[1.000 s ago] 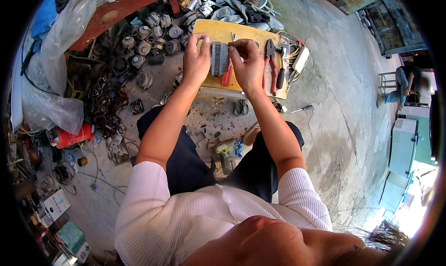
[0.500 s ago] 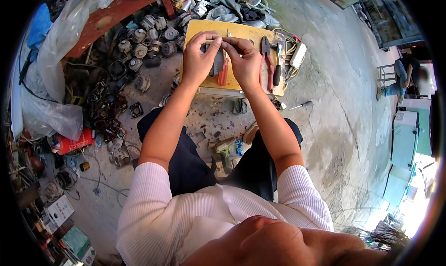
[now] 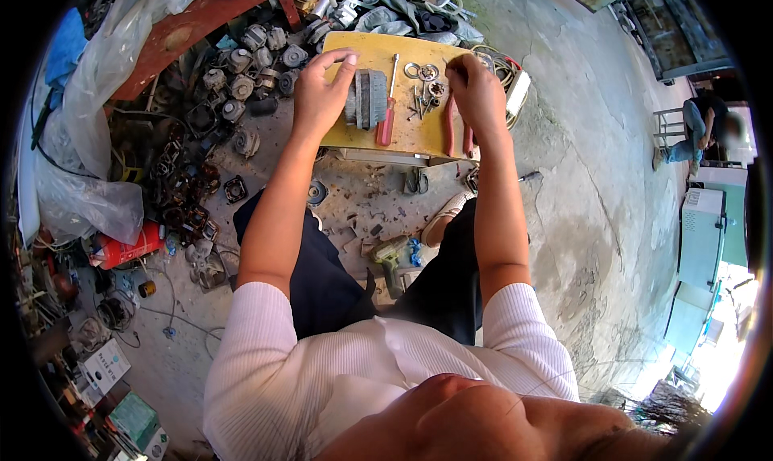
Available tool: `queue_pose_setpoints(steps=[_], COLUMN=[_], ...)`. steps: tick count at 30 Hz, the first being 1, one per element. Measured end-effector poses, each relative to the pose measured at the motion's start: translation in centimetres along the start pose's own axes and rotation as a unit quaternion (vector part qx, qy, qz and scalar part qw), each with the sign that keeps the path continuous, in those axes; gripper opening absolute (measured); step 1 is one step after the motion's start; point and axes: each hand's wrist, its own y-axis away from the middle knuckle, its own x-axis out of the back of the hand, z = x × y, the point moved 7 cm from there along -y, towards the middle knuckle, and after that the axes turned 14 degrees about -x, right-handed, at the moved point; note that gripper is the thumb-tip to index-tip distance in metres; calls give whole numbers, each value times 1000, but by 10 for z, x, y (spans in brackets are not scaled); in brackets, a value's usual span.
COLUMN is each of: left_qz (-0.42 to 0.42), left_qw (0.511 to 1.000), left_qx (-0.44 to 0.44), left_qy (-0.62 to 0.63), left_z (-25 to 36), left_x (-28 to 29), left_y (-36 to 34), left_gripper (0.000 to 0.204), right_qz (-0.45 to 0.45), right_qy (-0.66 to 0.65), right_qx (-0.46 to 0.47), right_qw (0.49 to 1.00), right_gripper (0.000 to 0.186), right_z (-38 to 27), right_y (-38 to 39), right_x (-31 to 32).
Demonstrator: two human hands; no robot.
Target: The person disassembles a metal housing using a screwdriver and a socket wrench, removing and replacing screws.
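My left hand (image 3: 320, 95) is raised over the left edge of the yellow tabletop (image 3: 350, 44), thumb and forefinger tips together. Anything between them is too small to make out. Beside it stands a grey ribbed motor part (image 3: 367, 99). A red-handled screwdriver (image 3: 386, 121) lies to the right of that part, its shaft pointing away from me. Farther right are metal rings (image 3: 428, 73) and several small screws (image 3: 419, 105). My right hand (image 3: 481, 95) is over the table's right side with its fingers closed, covering the upper part of red-handled pliers (image 3: 449, 129). What its fingertips hold is hidden.
Motor parts (image 3: 241, 86) are heaped on the floor at the left, near a red container (image 3: 133, 245). A green cordless drill (image 3: 390, 260) lies between my feet. A white power strip (image 3: 518, 93) and cables are right of the table. A person (image 3: 700, 131) sits at far right.
My hands were together over the table's middle and have moved apart, the left to the left, the right to the right. The rings and screws now show; the pliers' head is covered.
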Motion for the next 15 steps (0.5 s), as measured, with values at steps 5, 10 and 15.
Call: queue_pose_setpoints(steps=[5, 10, 15], left_qz=[-8, -30, 4], left_qw=[1000, 998, 1000], left_qx=[7, 53, 20], left_qy=[-5, -13, 16], left_z=[-3, 0, -8], left_x=[11, 19, 25], left_y=[0, 2, 1], left_gripper=[32, 28, 29], right_qz=[-92, -76, -142], right_qy=[159, 117, -1], right_qx=[-16, -9, 19], right_qw=[983, 990, 990], right_gripper=[18, 21, 50], right_z=[22, 27, -3], right_y=[8, 10, 25], right_x=[-20, -19, -13])
